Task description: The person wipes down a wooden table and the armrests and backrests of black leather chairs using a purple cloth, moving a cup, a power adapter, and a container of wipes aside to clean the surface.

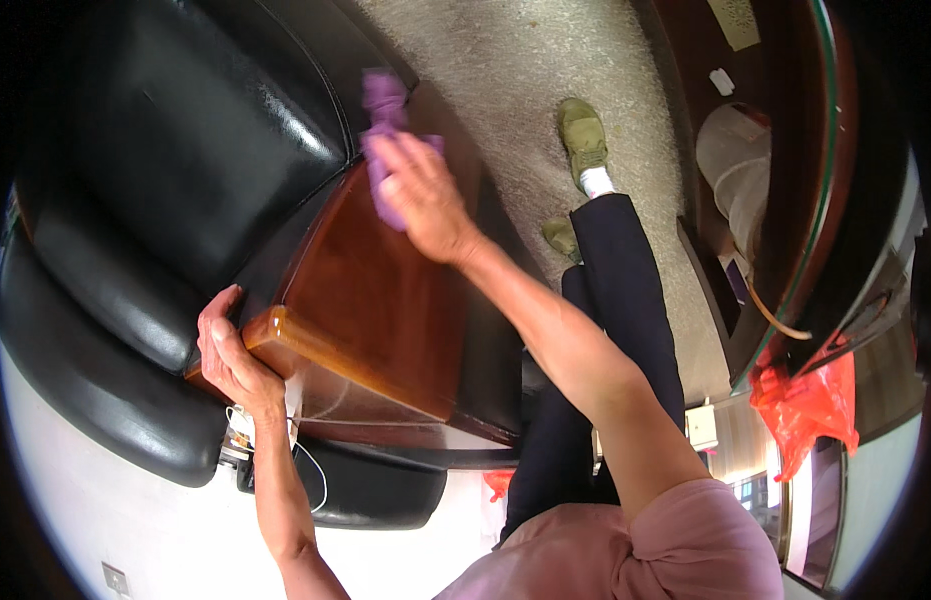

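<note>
My right hand (424,195) lies over a purple cloth (385,109) near the front end of a reddish-brown wooden armrest panel (375,292); hand and cloth are slightly blurred. Part of the cloth sticks out past my fingers onto the black leather edge. With my left hand (236,356) I hold the corner of a raised wooden piece (323,352) at the back of the panel, fingers around its end. Beside the panel is a black leather sofa seat (202,135).
White cables (311,465) hang behind the sofa, below my left wrist. On the right stands a dark wooden table with a glass top (825,187), a red plastic bag (807,412) at its end. My legs and green shoes (583,135) are on the speckled floor (510,67) between them.
</note>
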Demonstrator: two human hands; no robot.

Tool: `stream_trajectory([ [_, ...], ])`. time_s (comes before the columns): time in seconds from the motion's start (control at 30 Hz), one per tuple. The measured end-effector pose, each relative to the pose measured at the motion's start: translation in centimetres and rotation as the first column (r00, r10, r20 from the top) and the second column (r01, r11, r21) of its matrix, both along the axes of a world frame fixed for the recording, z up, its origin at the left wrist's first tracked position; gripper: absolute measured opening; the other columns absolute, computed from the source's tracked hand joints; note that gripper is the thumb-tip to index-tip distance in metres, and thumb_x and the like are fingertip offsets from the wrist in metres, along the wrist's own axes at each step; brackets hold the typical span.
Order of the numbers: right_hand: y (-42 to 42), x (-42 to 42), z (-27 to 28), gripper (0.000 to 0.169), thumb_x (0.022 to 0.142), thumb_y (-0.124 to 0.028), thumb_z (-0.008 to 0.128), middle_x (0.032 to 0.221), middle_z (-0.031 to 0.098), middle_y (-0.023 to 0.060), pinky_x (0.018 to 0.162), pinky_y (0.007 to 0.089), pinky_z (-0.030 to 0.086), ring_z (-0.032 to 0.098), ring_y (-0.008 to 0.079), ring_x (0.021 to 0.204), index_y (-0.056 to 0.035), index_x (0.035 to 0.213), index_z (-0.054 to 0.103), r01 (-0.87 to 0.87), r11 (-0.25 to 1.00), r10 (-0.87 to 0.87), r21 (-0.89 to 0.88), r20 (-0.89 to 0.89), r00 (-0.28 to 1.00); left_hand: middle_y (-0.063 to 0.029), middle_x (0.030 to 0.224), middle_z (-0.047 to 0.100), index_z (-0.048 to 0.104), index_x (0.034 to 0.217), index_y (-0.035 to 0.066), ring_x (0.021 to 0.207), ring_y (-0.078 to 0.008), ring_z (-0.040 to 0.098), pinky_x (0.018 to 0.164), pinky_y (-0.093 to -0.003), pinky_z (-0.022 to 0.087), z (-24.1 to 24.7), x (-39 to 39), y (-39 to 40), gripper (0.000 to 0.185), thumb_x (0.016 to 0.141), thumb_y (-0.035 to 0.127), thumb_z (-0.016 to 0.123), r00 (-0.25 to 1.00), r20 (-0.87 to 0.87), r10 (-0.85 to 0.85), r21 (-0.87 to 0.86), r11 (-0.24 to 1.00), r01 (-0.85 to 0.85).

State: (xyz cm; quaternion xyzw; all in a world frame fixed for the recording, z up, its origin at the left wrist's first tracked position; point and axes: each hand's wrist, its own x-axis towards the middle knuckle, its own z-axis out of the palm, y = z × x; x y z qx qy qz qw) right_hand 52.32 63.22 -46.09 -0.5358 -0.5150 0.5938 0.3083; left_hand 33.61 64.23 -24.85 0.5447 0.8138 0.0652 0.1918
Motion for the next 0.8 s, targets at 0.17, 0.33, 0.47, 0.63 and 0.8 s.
stream_trajectory([
  [0.17,-8.1,2.4,-5.7,0.055,0.104,-0.035,0.039,0.147,0.039,0.0229,0.115,0.0457,0.029,0.039,0.0406,0.133,-0.0096,0.152,0.036,0.177,0.877,-0.123,-0.447,0.146,0.982,-0.0159,0.104,0.069,0.067,0.104,-0.006,0.1,-0.0293,0.063,0.093,-0.0377,0.045,-0.2,0.0,0.3,0.05,0.104,0.03,0.032,1.0,0.006,-0.012,-0.008,1.0,0.012],
  [0.33,-3.3,1.2,8.2,0.056,0.1,-0.033,0.047,0.148,0.039,0.0231,0.116,0.0524,0.026,0.037,0.0404,0.138,-0.0056,0.149,0.042,0.0,1.0,0.0,-0.024,-0.014,1.0,-0.0152,0.107,0.068,0.068,0.105,-0.005,0.101,-0.0278,0.063,0.094,-0.0372,0.047,0.4,-0.4,-1.0,0.051,0.104,0.028,0.03,0.999,-0.01,0.051,-0.023,0.998,-0.051],
  [0.47,1.4,-1.6,-5.7,0.059,0.102,-0.04,0.041,0.15,0.038,0.0242,0.117,0.0449,0.027,0.036,0.0398,0.14,-0.0047,0.149,0.04,0.118,0.972,-0.119,-0.201,0.007,0.993,-0.0172,0.107,0.068,0.066,0.105,-0.006,0.1,-0.0292,0.063,0.092,-0.0369,0.048,-0.1,-0.4,-0.1,0.049,0.102,0.03,0.032,1.0,-0.015,-0.009,-0.025,1.0,0.008],
  [0.63,2.8,-1.3,-21.4,0.066,0.102,-0.053,0.032,0.157,0.032,0.0194,0.119,0.0434,0.025,0.03,0.0366,0.145,-0.0116,0.154,0.034,0.058,0.917,-0.035,-0.394,0.065,0.997,-0.0213,0.106,0.067,0.061,0.113,-0.007,0.098,-0.0317,0.063,0.089,-0.0395,0.051,0.0,-1.2,-0.7,0.043,0.099,0.028,0.041,0.996,-0.02,-0.084,-0.007,0.996,0.084],
  [0.8,-3.0,1.3,-26.1,0.068,0.101,-0.056,0.032,0.156,0.032,0.0188,0.119,0.0463,0.022,0.028,0.038,0.145,-0.0127,0.153,0.036,0.076,0.745,-0.021,-0.662,0.091,0.996,-0.0168,0.116,0.064,0.063,0.117,-0.004,0.111,-0.0264,0.059,0.104,-0.0397,0.043,1.1,-3.4,-2.2,0.061,0.106,0.044,0.027,0.979,0.188,0.076,-0.034,0.997,-0.071],
])
